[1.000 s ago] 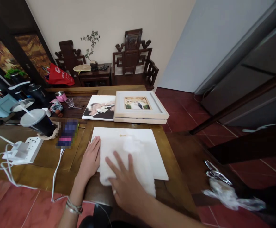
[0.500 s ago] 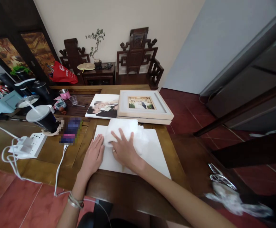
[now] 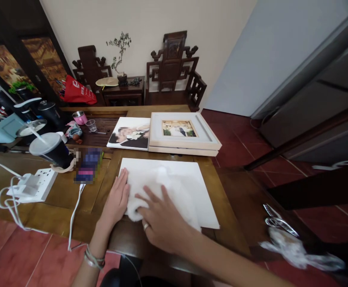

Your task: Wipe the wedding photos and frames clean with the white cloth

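Fingers of right hand splayed, unclenched, pressing down on white cloth! Cloth spread over white board, reaching near edge. Left hand flat, released, at board's left edge. Beyond, on counter: photo print beside stacked frames.

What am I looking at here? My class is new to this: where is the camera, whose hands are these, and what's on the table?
There is no machine here: these are a person's own bare hands. The camera is worn on the head, looking forward and down. The right hand is spread over a white cloth on a white board. The left hand lies at the board's left edge. Also on the table are a photo, stacked frames, a phone, a cup and a power strip.
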The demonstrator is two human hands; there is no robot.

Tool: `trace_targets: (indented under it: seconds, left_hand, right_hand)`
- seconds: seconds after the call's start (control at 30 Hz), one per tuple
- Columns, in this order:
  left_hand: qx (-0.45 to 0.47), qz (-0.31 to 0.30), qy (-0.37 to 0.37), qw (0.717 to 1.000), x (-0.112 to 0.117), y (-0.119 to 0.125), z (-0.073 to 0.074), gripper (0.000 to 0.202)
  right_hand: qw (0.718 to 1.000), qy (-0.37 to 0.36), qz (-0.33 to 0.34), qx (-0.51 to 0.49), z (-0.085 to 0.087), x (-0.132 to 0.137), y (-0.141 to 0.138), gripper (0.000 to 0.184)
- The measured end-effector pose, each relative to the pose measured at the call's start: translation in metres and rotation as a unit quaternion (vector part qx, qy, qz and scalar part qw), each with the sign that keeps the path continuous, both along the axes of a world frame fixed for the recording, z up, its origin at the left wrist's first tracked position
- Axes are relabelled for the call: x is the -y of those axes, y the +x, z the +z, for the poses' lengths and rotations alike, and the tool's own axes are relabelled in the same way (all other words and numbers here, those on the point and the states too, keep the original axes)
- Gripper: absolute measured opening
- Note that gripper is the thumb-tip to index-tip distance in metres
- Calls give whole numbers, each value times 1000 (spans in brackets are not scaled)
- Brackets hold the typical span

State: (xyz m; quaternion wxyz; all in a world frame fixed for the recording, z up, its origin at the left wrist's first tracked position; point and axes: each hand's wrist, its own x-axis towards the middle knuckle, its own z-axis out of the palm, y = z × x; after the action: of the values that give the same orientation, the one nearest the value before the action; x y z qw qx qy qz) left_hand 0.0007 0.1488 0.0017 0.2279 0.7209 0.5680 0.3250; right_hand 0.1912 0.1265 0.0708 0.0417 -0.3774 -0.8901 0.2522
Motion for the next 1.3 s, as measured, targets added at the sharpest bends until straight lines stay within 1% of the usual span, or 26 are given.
trace_targets:
  seconds: [0.1,0.2,0.27,0.33,0.4,0.43,0.5,0.63,0.7,0.77,0.83,0.9,0.97,1.03,1.07,1.1,1.17,1.23,1.3]
  left_hand:
    - [-62,-9,8,998,-2,2,-1,51]
    - [-93,-4,26,995,-3,3,0,48]
    - [-109,-4,36,993,-4,4,2,45]
    - [-121,-8,39,992,-3,5,3,44]
    - [-126,-8,40,991,-3,5,3,43]
    - [-126,-8,41,991,-3,4,3,43]
    - [-125,-6,46,991,-3,4,0,43]
    - [-134,-9,50,990,-3,2,-5,44]
    - [-142,-10,50,989,-2,2,-6,46]
    - [-149,-9,48,988,-2,2,-6,48]
    - [-156,-8,47,987,-2,3,-7,48]
    - [-162,-9,50,985,-2,3,-8,46]
    - [-164,-10,56,985,-2,3,-8,46]
    - [-163,-13,60,985,-2,3,-9,47]
    - [-162,-15,62,985,-2,2,-8,47]
    - [-161,-19,62,985,-2,2,-8,47]
    - [-160,-26,59,985,-1,1,-6,49]
    - [-156,-28,50,986,-1,1,-4,51]
    - [-153,-25,39,987,-1,2,-2,53]
  right_hand:
    - [998,20,-53,9,4,-30,-4,37]
    - [995,27,-94,8,9,-60,-18,38]
    - [994,24,-105,2,13,-75,-31,38]
    - [994,13,-112,1,17,-86,-41,38]
    - [993,0,-117,0,19,-92,-44,37]
    - [993,-5,-119,-1,20,-94,-41,37]
    - [992,-12,-125,-4,20,-96,-27,37]
    - [986,-20,-166,1,15,-93,24,38]
    - [981,-17,-191,3,7,-86,50,40]
    - [980,-4,-199,7,-5,-73,71,41]
    - [984,21,-177,5,-18,-51,86,37]
    - [990,42,-132,-11,-27,-21,96,33]
    - [995,24,-98,-26,-27,10,104,33]
    - [998,-22,-58,-15,-20,33,109,31]
    - [998,-44,-46,-8,-15,40,111,30]
    - [997,-61,-40,-2,-11,43,112,29]
    - [996,-71,-44,-4,-7,38,111,29]
    - [997,-52,-54,-17,-9,20,109,29]
    - [998,-18,-60,-25,-15,-5,105,29]
